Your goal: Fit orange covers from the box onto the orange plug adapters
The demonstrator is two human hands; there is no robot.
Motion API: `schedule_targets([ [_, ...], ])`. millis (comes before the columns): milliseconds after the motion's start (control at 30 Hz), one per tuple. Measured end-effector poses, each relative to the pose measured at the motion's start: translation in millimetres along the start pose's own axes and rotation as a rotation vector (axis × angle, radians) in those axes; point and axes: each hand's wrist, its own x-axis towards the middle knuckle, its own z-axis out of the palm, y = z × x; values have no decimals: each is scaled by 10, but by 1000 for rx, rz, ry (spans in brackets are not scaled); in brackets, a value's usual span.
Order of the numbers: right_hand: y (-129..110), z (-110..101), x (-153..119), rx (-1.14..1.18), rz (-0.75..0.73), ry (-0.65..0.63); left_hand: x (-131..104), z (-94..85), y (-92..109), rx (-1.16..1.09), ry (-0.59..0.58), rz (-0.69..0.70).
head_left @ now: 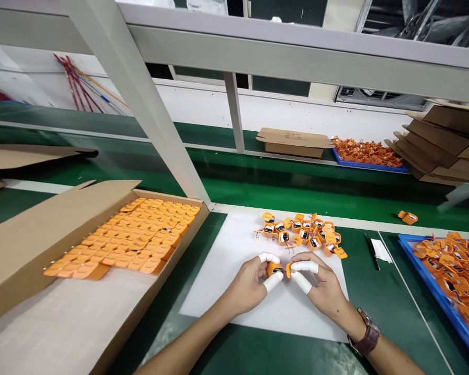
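My left hand (254, 281), with white covers on thumb and forefinger, pinches a small orange plastic housing (273, 269) whose open side shows dark parts. Between the covered thumb and fingers of my right hand (316, 281) is an orange cover (288, 270), held just apart from the housing. Both hands are above a white sheet (214, 291) on the green table. Beyond them on the sheet lies a loose cluster of open orange housings (305, 234) with wires and metal prongs. A brown-strapped watch (365, 333) is on my right wrist.
At left, an open cardboard box (201, 208) holds rows of orange units (140, 234). A blue tray (430, 281) of orange parts stands at right, near a black pen-like tool (372, 251). A grey metal post (152, 114) rises behind the box. Flattened cartons (445, 140) are stacked at back right.
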Motion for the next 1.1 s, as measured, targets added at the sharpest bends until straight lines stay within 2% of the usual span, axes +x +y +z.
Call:
schedule_targets([
  [100,17,-19,-2,-20,-22,27,8,13,41,-147,-55,-31],
  [200,-9,-10,-1,-21,-42,-5,7,24,63,-153,-55,-1],
  [400,-71,30,6,14,-20,5,-16,27,52,12,15,147],
  [533,-106,15,-2,-16,-95,-15,-39,13,104,254,-60,199],
  [667,-133,5,-11,-53,-102,-16,-42,18,135,294,-71,190],
  [900,-152,21,12,-68,-126,-95,-33,78,36,202,-29,97],
  [1100,-82,-23,8,-150,-41,-6,-5,118,89,-225,22,-97],
])
